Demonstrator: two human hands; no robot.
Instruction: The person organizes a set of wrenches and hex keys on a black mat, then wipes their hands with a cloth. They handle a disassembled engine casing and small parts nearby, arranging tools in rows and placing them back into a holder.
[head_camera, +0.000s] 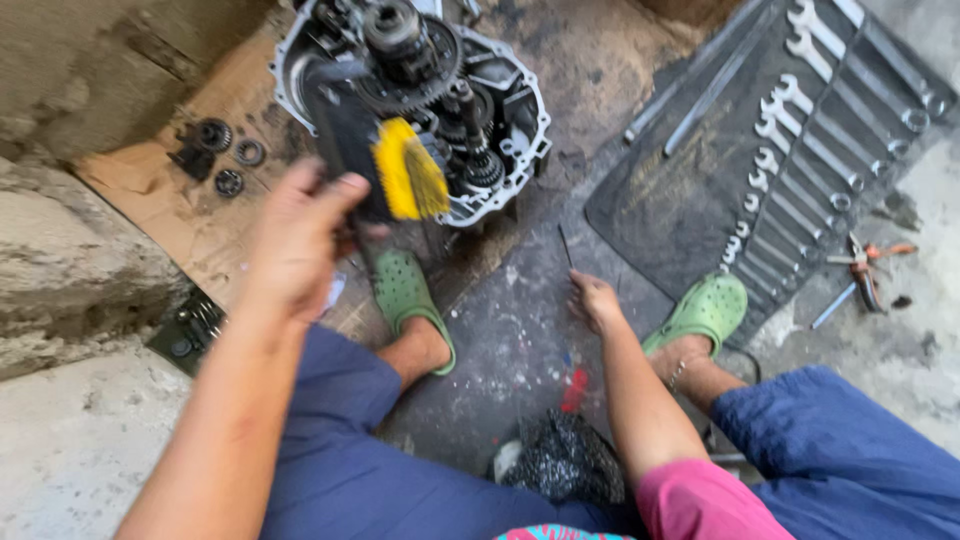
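Gripping the yellow-bristled brush (400, 165) in my closed left hand (300, 240) against the gearbox (450, 90) at upper centre, my right hand (595, 300) pinches a thin rod (565, 245).

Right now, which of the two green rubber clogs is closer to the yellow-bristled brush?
The green rubber clog on the person's left foot, directly below the yellow-bristled brush held in the left hand; the other clog sits beside the wrench mat.
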